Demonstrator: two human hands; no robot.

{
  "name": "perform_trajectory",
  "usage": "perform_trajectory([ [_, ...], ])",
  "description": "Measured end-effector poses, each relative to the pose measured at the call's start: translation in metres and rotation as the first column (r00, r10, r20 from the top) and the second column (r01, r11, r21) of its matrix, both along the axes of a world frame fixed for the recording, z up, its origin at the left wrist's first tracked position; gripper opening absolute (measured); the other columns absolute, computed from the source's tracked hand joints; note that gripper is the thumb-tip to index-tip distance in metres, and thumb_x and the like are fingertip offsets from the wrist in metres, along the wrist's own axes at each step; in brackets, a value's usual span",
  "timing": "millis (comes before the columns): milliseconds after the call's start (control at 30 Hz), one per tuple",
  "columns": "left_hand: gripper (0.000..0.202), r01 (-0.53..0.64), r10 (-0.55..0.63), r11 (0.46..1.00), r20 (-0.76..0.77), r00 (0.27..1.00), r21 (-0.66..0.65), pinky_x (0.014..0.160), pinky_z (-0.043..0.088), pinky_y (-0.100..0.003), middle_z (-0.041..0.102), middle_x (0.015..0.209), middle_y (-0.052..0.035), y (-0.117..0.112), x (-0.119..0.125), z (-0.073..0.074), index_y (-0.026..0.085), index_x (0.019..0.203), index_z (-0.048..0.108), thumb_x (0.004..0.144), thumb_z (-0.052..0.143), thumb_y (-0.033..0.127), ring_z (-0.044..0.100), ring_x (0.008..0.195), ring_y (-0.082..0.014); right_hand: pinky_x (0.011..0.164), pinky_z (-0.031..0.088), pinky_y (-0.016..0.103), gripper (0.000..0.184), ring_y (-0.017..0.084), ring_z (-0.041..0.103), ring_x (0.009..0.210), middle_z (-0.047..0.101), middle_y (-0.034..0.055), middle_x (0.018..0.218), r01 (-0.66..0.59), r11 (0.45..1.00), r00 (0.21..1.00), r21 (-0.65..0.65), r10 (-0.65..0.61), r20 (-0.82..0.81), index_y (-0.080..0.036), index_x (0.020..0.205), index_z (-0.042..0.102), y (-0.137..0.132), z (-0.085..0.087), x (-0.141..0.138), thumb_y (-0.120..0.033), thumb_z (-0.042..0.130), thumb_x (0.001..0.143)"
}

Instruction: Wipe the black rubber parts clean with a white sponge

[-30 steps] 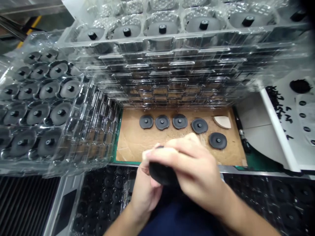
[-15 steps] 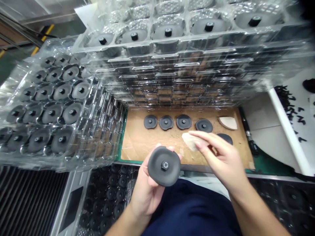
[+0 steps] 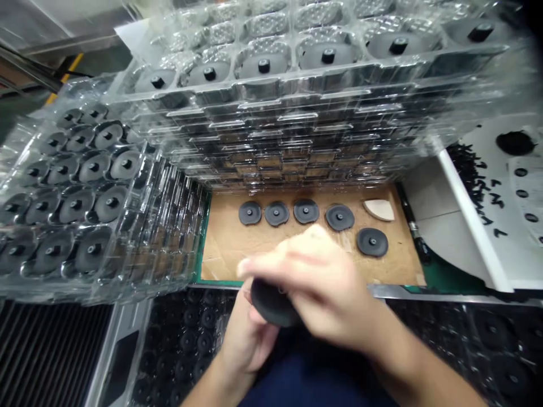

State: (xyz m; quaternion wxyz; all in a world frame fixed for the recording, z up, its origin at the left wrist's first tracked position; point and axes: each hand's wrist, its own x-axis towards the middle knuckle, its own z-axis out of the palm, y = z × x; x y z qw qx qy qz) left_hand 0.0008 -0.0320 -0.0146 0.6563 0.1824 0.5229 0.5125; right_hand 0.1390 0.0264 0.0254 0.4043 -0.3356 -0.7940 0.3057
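My left hand (image 3: 248, 333) holds a black rubber disc (image 3: 271, 305), which is seen edge-on and partly hidden. My right hand (image 3: 316, 282), blurred by motion, curves over the top of the disc. Anything inside its fingers is hidden. Several matching discs (image 3: 306, 211) lie in a loose row on a cardboard sheet (image 3: 224, 251) beyond my hands. A pale wedge-shaped pad (image 3: 379, 210) lies at the row's right end.
Stacked clear plastic trays (image 3: 271, 130) of discs with central stems rise behind the cardboard, and another clear tray (image 3: 76, 192) stands to the left. A white board (image 3: 492, 186) with scattered black bits lies at right. Dark trays (image 3: 182, 339) sit below.
My right hand has moved back over the disc. The disc has turned from facing me to edge-on. The pale pad seen at my right fingers earlier no longer shows.
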Motion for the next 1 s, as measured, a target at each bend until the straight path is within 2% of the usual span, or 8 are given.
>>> perform_trajectory([
  [133, 0.052, -0.009, 0.021, 0.999, 0.306, 0.952, -0.041, 0.092, 0.050, -0.033, 0.067, 0.118, -0.0040, 0.002, -0.007, 0.006, 0.028, 0.108, 0.066, 0.061, 0.077, 0.045, 0.067, 0.094, -0.0215, 0.074, 0.044, 0.030, 0.022, 0.016, 0.063, 0.082, 0.072, 0.0023, 0.094, 0.237, 0.899, 0.968, -0.368, -0.185, 0.171, -0.022, 0.099, 0.069, -0.002, -0.053, 0.020, -0.022, 0.049, 0.090],
  [300, 0.061, -0.064, 0.097, 0.994, 0.398, 0.912, -0.093, 0.097, 0.047, -0.035, 0.068, 0.116, -0.0043, 0.004, -0.015, 0.005, 0.030, 0.118, 0.060, 0.061, 0.077, 0.044, 0.066, 0.099, -0.0222, 0.060, 0.050, 0.029, 0.021, 0.018, 0.067, 0.069, 0.073, 0.0024, 0.077, 0.216, 0.856, 0.968, -0.470, -0.124, 0.220, -0.021, 0.091, 0.073, -0.026, -0.114, 0.028, -0.026, 0.053, 0.086],
  [367, 0.068, -0.054, 0.089, 0.994, 0.404, 0.910, -0.099, 0.099, 0.045, -0.039, 0.067, 0.117, -0.0052, 0.004, -0.014, 0.004, 0.030, 0.124, 0.055, 0.061, 0.077, 0.045, 0.065, 0.102, -0.0242, 0.062, 0.051, 0.029, 0.023, 0.019, 0.068, 0.075, 0.074, 0.0042, 0.088, 0.256, 0.842, 0.961, -0.474, -0.169, 0.220, -0.021, 0.096, 0.072, -0.027, -0.103, 0.027, -0.027, 0.051, 0.088],
  [500, 0.065, -0.047, 0.070, 0.996, 0.350, 0.934, -0.074, 0.099, 0.046, -0.036, 0.065, 0.121, -0.0050, 0.003, -0.009, 0.003, 0.029, 0.121, 0.058, 0.061, 0.078, 0.043, 0.060, 0.111, -0.0249, 0.068, 0.051, 0.026, 0.024, 0.017, 0.065, 0.089, 0.070, 0.0037, 0.106, 0.331, 0.892, 0.942, -0.307, -0.333, 0.048, -0.023, 0.109, 0.065, -0.016, -0.036, 0.010, -0.026, 0.051, 0.090],
  [600, 0.057, -0.018, 0.037, 0.998, 0.297, 0.954, -0.068, 0.100, 0.044, -0.034, 0.064, 0.121, -0.0063, 0.003, -0.009, 0.003, 0.025, 0.118, 0.059, 0.066, 0.076, 0.040, 0.055, 0.116, -0.0251, 0.074, 0.049, 0.031, 0.024, 0.018, 0.063, 0.081, 0.071, 0.0069, 0.095, 0.203, 0.976, 0.979, -0.078, -0.205, -0.021, -0.015, 0.108, 0.063, -0.015, 0.002, -0.011, -0.018, 0.047, 0.090],
  [733, 0.057, -0.051, 0.069, 0.995, 0.220, 0.973, -0.090, 0.095, 0.047, -0.033, 0.067, 0.111, -0.0037, 0.006, -0.009, 0.001, 0.026, 0.117, 0.060, 0.063, 0.078, 0.026, 0.062, 0.105, -0.0224, 0.070, 0.047, 0.029, 0.021, 0.016, 0.061, 0.073, 0.070, 0.0034, 0.084, -0.024, 0.982, 0.992, -0.188, 0.047, 0.118, -0.015, 0.100, 0.064, -0.018, 0.009, -0.022, -0.013, 0.047, 0.089],
  [900, 0.045, 0.057, -0.038, 0.996, 0.261, 0.965, -0.066, 0.094, 0.048, -0.036, 0.071, 0.099, -0.0054, 0.011, -0.003, 0.003, 0.020, 0.097, 0.069, 0.056, 0.083, 0.033, 0.063, 0.102, -0.0259, 0.068, 0.043, 0.032, 0.024, 0.018, 0.059, 0.074, 0.069, 0.0087, 0.090, 0.135, 0.990, 0.988, -0.040, -0.131, 0.084, -0.010, 0.104, 0.062, -0.012, 0.006, -0.018, -0.013, 0.042, 0.090],
  [1000, 0.051, 0.063, -0.061, 0.998, 0.336, 0.940, 0.008, 0.093, 0.047, -0.030, 0.071, 0.102, -0.0016, 0.012, -0.007, 0.002, 0.026, 0.099, 0.069, 0.051, 0.085, 0.034, 0.064, 0.099, -0.0209, 0.066, 0.041, 0.029, 0.022, 0.015, 0.058, 0.071, 0.068, 0.0039, 0.083, -0.039, 0.993, 0.997, -0.109, 0.046, 0.069, -0.014, 0.102, 0.062, -0.015, 0.009, -0.005, -0.010, 0.045, 0.088],
])
